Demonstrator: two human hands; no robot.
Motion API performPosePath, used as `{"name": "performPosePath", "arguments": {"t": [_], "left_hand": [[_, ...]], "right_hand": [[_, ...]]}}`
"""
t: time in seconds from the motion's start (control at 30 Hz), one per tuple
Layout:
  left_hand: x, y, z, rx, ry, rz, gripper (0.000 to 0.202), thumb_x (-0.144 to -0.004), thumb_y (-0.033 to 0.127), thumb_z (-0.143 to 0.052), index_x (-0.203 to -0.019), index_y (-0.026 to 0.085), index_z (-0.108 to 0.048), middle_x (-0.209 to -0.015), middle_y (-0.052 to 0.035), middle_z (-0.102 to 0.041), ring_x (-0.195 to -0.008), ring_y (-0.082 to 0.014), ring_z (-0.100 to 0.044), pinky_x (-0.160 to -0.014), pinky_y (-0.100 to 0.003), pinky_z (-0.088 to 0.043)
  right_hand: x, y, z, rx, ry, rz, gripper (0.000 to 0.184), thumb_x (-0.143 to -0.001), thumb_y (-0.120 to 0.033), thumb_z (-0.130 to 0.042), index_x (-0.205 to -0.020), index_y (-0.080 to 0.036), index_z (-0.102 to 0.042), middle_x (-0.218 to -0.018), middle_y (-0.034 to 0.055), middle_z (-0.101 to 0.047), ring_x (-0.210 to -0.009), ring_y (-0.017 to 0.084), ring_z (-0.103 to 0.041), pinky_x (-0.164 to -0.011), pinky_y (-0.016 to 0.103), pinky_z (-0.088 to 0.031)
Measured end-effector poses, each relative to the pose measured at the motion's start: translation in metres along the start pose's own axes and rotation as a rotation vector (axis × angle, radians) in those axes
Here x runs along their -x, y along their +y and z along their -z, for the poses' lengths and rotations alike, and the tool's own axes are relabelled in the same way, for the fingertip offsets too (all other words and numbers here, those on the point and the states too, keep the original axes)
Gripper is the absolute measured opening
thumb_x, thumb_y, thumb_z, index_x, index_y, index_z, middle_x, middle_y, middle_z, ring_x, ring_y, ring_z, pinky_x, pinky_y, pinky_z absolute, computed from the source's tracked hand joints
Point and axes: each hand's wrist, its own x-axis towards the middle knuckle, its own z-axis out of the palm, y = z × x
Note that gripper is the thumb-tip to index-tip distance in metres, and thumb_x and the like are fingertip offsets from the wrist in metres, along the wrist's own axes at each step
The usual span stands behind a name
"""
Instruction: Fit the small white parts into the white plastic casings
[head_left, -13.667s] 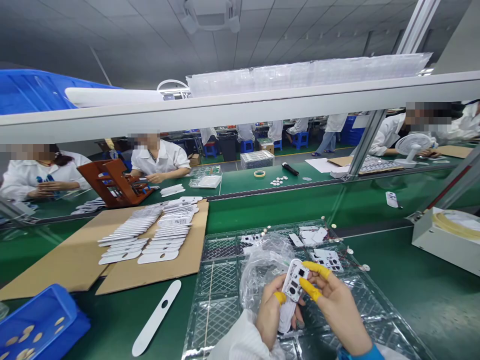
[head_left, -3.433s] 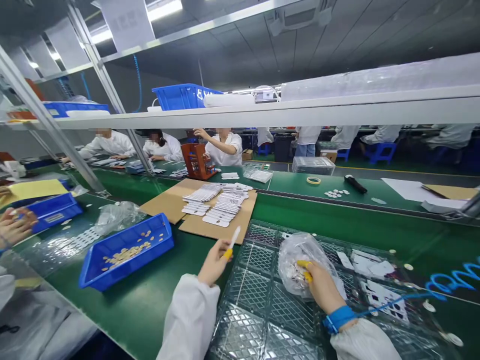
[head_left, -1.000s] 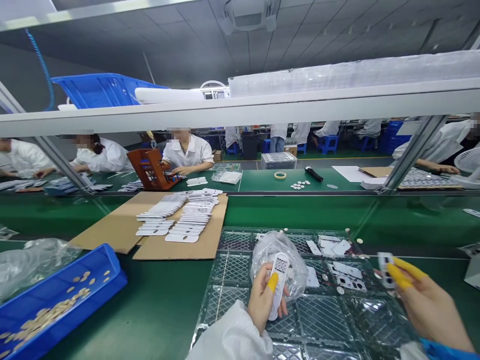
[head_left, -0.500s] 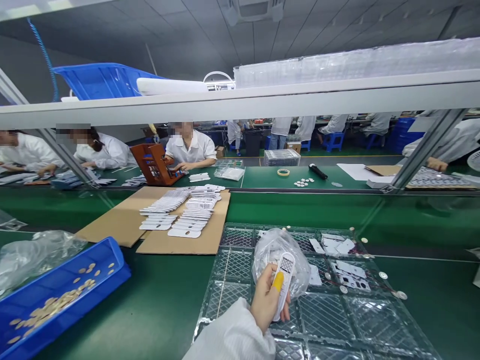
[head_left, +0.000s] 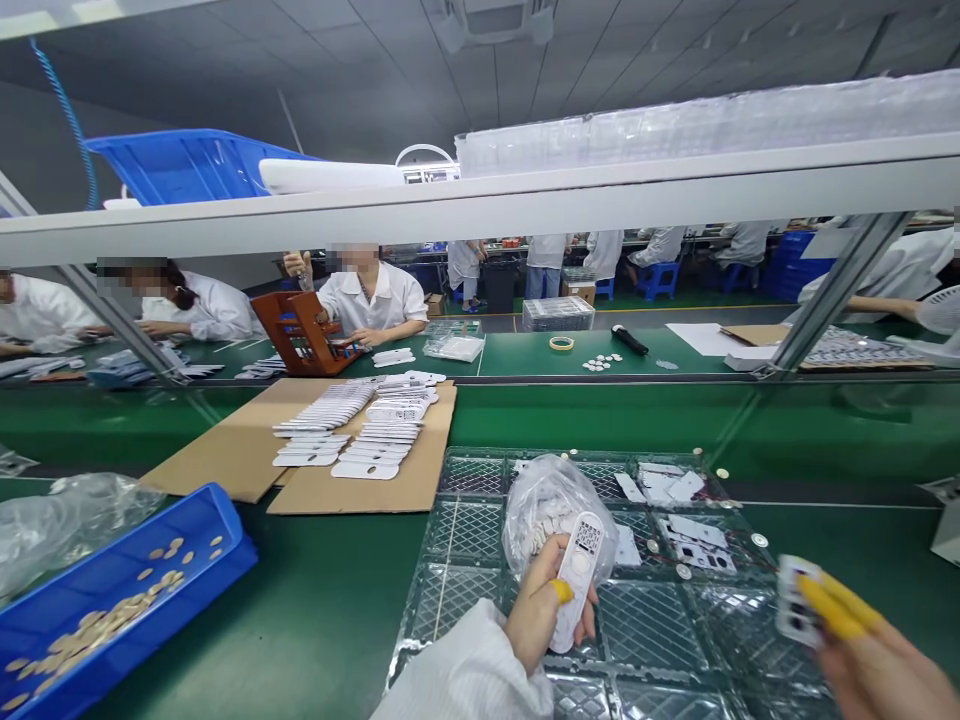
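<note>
My left hand (head_left: pixel 536 610), a yellow cover on its thumb, is closed around a long white plastic panel (head_left: pixel 574 605). The panel has rounded ends, dark markings near its top and a pale round spot below them. Beyond that hand, a clear plastic bag (head_left: pixel 529 500) of small whitish pieces rests on a clear compartment tray (head_left: pixel 649 630). At the lower right, my right hand (head_left: pixel 877 645), with yellow finger covers, pinches a small white plate (head_left: pixel 793 605) with dark openings. Similar white plates (head_left: pixel 701 545) lie in the tray's right compartments, with round discs (head_left: pixel 759 540) on red wires.
At left stands a blue bin (head_left: pixel 217 560) of round discs, beside a crumpled plastic bag (head_left: pixel 82 510). White panels (head_left: pixel 375 455) are lined up on cardboard (head_left: pixel 300 500). Across the bench a co-worker (head_left: pixel 375 295) sits at an orange-brown fixture (head_left: pixel 300 335). A shelf (head_left: pixel 525 205) spans overhead.
My right hand has come into view at the lower right with the small white plate. The panel in my left hand has shifted slightly, and its pale round spot now shows.
</note>
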Motion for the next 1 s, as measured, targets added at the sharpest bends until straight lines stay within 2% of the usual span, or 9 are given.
{"name": "performPosePath", "arguments": {"t": [0.03, 0.1, 0.2, 0.3, 0.43, 0.57, 0.7, 0.83, 1.0], "left_hand": [[0.000, 0.000, 0.000, -0.013, 0.006, 0.001, 0.034, -0.066, 0.024, -0.050, -0.100, 0.019, -0.045, -0.070, 0.0004, -0.059, -0.041, -0.0091, -0.054, -0.032, -0.015, -0.033], [0.001, 0.000, 0.000, -0.045, 0.011, 0.002, 0.035, -0.066, 0.021, -0.049, -0.100, 0.018, -0.049, -0.072, -0.0012, -0.060, -0.043, -0.0092, -0.054, -0.035, -0.016, -0.034], [0.002, 0.001, 0.000, -0.077, 0.002, 0.005, 0.039, -0.065, 0.018, -0.048, -0.104, 0.016, -0.052, -0.064, -0.0008, -0.059, -0.043, -0.0091, -0.052, -0.037, -0.017, -0.035], [0.003, 0.001, -0.001, -0.077, 0.008, 0.029, 0.042, -0.068, 0.019, -0.049, -0.109, 0.014, -0.053, -0.058, 0.0003, -0.056, -0.041, -0.0092, -0.050, -0.038, -0.017, -0.035], [0.003, 0.003, -0.001, -0.060, -0.004, 0.012, 0.045, -0.069, 0.022, -0.052, -0.113, 0.015, -0.054, -0.076, -0.0050, -0.061, -0.046, -0.0094, -0.053, -0.038, -0.018, -0.036], [0.004, 0.005, -0.002, -0.058, -0.028, -0.018, 0.047, -0.069, 0.021, -0.050, -0.115, 0.015, -0.055, -0.080, -0.0063, -0.061, -0.048, -0.0090, -0.053, -0.041, -0.018, -0.038], [0.003, 0.007, -0.005, -0.124, -0.002, -0.022, 0.043, -0.075, 0.030, -0.054, -0.115, 0.015, -0.054, -0.079, -0.0064, -0.061, -0.045, -0.0079, -0.052, -0.039, -0.017, -0.037], [0.003, 0.007, -0.006, -0.166, 0.010, -0.024, 0.043, -0.077, 0.036, -0.055, -0.115, 0.016, -0.055, -0.077, -0.0056, -0.062, -0.044, -0.0075, -0.051, -0.038, -0.017, -0.036], [0.006, 0.009, -0.007, -0.181, -0.027, -0.038, 0.040, -0.078, 0.036, -0.055, -0.112, 0.015, -0.057, -0.076, -0.0059, -0.063, -0.048, -0.0088, -0.053, -0.041, -0.017, -0.038]], "right_hand": [[0.012, -0.010, -0.021, -0.141, -0.124, -0.153, 0.054, -0.062, -0.041, -0.065, -0.111, -0.025, -0.052, -0.113, 0.0204, -0.055, -0.096, 0.037, -0.058, -0.063, 0.042, -0.054], [0.039, -0.038, -0.066, -0.295, -0.330, -0.196, 0.055, -0.056, -0.032, -0.076, -0.107, -0.027, -0.056, -0.116, 0.0108, -0.056, -0.103, 0.033, -0.055, -0.076, 0.039, -0.054], [0.074, -0.074, -0.121, -0.373, -0.490, -0.098, 0.044, -0.056, -0.028, -0.080, -0.096, -0.023, -0.062, -0.093, 0.0055, -0.066, -0.089, 0.029, -0.061, -0.071, 0.038, -0.055], [0.091, -0.085, -0.151, -0.419, -0.533, 0.027, 0.041, -0.056, -0.027, -0.080, -0.093, -0.020, -0.063, -0.077, 0.0026, -0.065, -0.074, 0.024, -0.062, -0.062, 0.034, -0.056], [0.093, -0.079, -0.162, -0.315, -0.475, 0.112, 0.041, -0.062, -0.033, -0.076, -0.096, -0.019, -0.060, -0.081, 0.0043, -0.064, -0.073, 0.023, -0.062, -0.062, 0.034, -0.055], [0.093, -0.079, -0.163, -0.234, -0.374, 0.169, 0.040, -0.063, -0.040, -0.073, -0.093, -0.018, -0.059, -0.082, 0.0044, -0.063, -0.075, 0.023, -0.061, -0.063, 0.034, -0.055], [0.092, -0.081, -0.160, -0.156, -0.412, 0.213, 0.037, -0.068, -0.038, -0.069, -0.096, -0.019, -0.057, -0.085, 0.0047, -0.061, -0.077, 0.022, -0.060, -0.065, 0.033, -0.054], [0.085, -0.074, -0.162, -0.170, -0.365, 0.178, 0.049, -0.061, -0.037, -0.073, -0.103, -0.020, -0.054, -0.080, 0.0020, -0.058, -0.068, 0.020, -0.058, -0.050, 0.028, -0.051], [0.084, -0.074, -0.165, -0.310, -0.490, 0.089, 0.031, -0.064, -0.039, -0.067, -0.086, -0.018, -0.064, -0.063, -0.0005, -0.058, -0.047, 0.013, -0.046, -0.036, 0.022, -0.034]]}}
